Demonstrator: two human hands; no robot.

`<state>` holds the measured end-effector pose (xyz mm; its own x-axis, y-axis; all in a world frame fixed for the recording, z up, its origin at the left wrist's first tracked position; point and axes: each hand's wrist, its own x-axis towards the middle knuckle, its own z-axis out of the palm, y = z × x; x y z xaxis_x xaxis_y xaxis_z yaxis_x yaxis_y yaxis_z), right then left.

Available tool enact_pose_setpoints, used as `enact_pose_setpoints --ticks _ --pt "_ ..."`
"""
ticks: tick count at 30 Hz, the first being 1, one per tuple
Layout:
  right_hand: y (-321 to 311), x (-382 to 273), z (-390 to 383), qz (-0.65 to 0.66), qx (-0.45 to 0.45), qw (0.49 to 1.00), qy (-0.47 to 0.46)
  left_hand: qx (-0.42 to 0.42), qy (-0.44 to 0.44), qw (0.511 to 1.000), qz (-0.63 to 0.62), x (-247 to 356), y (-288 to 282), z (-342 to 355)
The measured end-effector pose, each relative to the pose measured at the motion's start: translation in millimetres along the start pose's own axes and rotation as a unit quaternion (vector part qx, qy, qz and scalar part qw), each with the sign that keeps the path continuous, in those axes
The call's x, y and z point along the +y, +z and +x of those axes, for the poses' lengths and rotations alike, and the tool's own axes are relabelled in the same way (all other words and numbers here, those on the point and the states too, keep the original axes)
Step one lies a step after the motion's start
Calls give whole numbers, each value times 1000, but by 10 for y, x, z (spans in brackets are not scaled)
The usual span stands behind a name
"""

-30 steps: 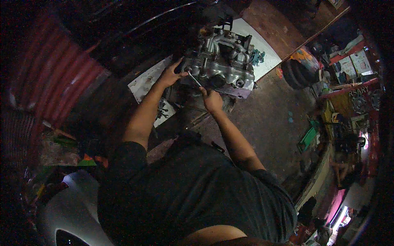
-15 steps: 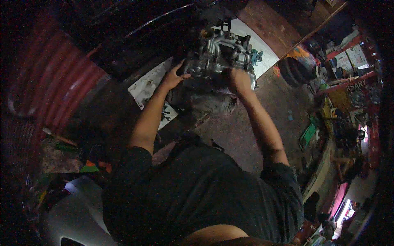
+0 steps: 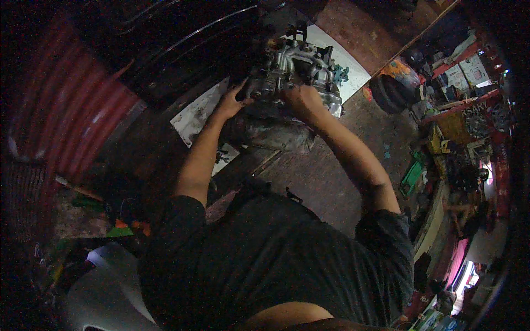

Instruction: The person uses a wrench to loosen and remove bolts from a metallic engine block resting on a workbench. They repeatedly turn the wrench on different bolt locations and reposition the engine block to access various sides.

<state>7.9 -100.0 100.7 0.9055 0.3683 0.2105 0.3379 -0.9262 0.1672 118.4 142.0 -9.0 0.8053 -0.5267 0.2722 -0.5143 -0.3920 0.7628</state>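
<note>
A grey metal engine (image 3: 287, 63) with curved pipes and castings stands in front of me at the top middle. Against its left side rests my left hand (image 3: 231, 105), thumb and fingers spread apart. My right hand (image 3: 302, 102) is over the near side of the engine with its fingers curled closed. Whatever those fingers may hold is hidden behind the hand and in shadow. Below the hands a dull, dirty metal casing (image 3: 276, 135) forms the near part of the engine.
Under and beside the engine lies a white board (image 3: 356, 77), with small dark parts on its left portion. A dark car body panel (image 3: 193, 47) is at upper left, beside red corrugated sheet (image 3: 83, 105). A tyre (image 3: 391, 94) and cluttered shelves (image 3: 469, 116) line the right.
My right hand has moved left across the engine, from its right side toward the middle. My left hand stays nearly in place. The view has shifted slightly.
</note>
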Motion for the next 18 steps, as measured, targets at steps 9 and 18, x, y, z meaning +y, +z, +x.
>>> enact_pose_setpoints --ticks 9,18 --pt "-300 -192 -187 32 -20 992 119 -25 -11 999 -21 -6 20 10" --pt "511 -397 -703 509 86 800 305 1 7 999 44 91 -26 -36"
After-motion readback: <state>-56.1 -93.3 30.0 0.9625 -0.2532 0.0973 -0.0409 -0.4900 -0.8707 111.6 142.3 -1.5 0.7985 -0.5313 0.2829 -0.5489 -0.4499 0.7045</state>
